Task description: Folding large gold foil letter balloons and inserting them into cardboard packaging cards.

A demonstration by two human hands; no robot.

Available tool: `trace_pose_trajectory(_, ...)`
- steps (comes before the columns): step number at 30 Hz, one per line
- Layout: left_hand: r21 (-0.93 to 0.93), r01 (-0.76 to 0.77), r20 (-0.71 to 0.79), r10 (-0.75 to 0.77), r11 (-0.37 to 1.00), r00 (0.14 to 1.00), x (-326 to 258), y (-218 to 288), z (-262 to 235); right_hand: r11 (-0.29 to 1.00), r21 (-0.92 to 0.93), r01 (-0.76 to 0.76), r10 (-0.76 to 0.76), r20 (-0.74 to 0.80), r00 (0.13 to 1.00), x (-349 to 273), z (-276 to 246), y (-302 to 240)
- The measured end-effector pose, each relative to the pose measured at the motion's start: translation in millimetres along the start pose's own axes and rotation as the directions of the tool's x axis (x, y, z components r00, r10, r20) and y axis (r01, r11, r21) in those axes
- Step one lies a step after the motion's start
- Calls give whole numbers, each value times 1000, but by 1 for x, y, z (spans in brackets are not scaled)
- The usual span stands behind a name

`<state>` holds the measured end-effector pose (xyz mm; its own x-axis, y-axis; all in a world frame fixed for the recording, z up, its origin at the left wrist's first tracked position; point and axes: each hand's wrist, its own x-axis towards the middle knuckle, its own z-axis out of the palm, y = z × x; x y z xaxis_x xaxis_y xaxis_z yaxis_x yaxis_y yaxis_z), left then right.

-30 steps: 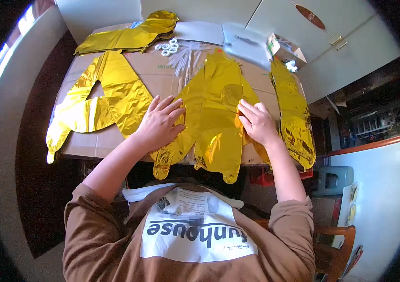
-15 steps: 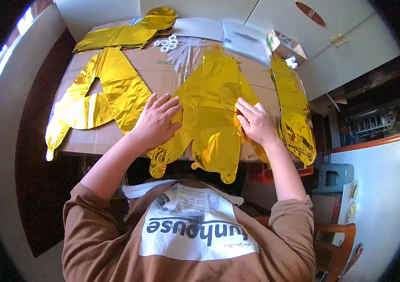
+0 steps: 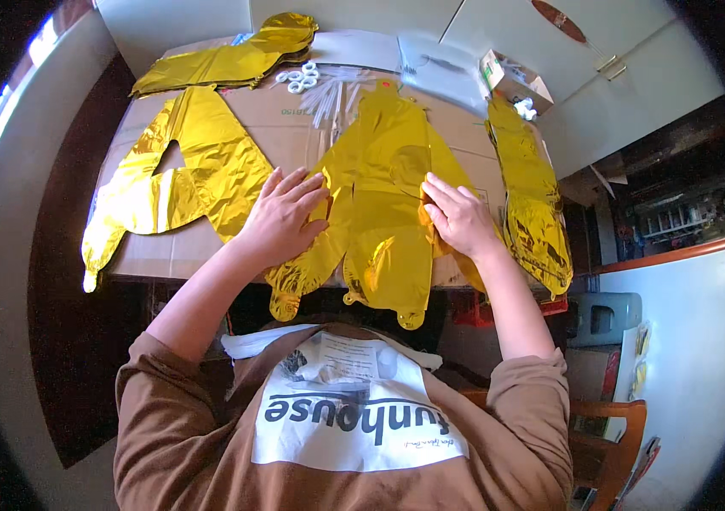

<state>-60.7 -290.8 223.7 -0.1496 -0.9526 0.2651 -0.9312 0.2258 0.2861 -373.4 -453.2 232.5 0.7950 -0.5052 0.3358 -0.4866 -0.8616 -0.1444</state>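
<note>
A flat, uninflated gold foil balloon point(image 3: 383, 192) lies in the middle of a cardboard-covered table point(image 3: 294, 111), its lower end hanging over the near edge. My left hand point(image 3: 281, 213) lies flat with spread fingers on the balloon's left side. My right hand point(image 3: 458, 215) presses its right side, fingers bent at a fold in the foil. Both forearms come up from the lower edge in brown sleeves.
A letter-shaped gold balloon point(image 3: 179, 170) lies to the left, another gold balloon point(image 3: 226, 55) at the far left corner, and a long gold one point(image 3: 534, 192) along the right edge. White rings point(image 3: 298, 77), clear straws, plastic bags and a small open box point(image 3: 511, 77) sit at the back.
Both hands have shifted slightly on the middle balloon, smoothing the foil; the balloon's lower end has slid a little. Nothing else has moved.
</note>
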Motion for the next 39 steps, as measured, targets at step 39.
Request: trace_pose_trajectory(39, -33, -14, 37, 15, 999, 999, 7, -7, -6, 998, 34, -59, 56, 71, 996, 1, -4, 7)
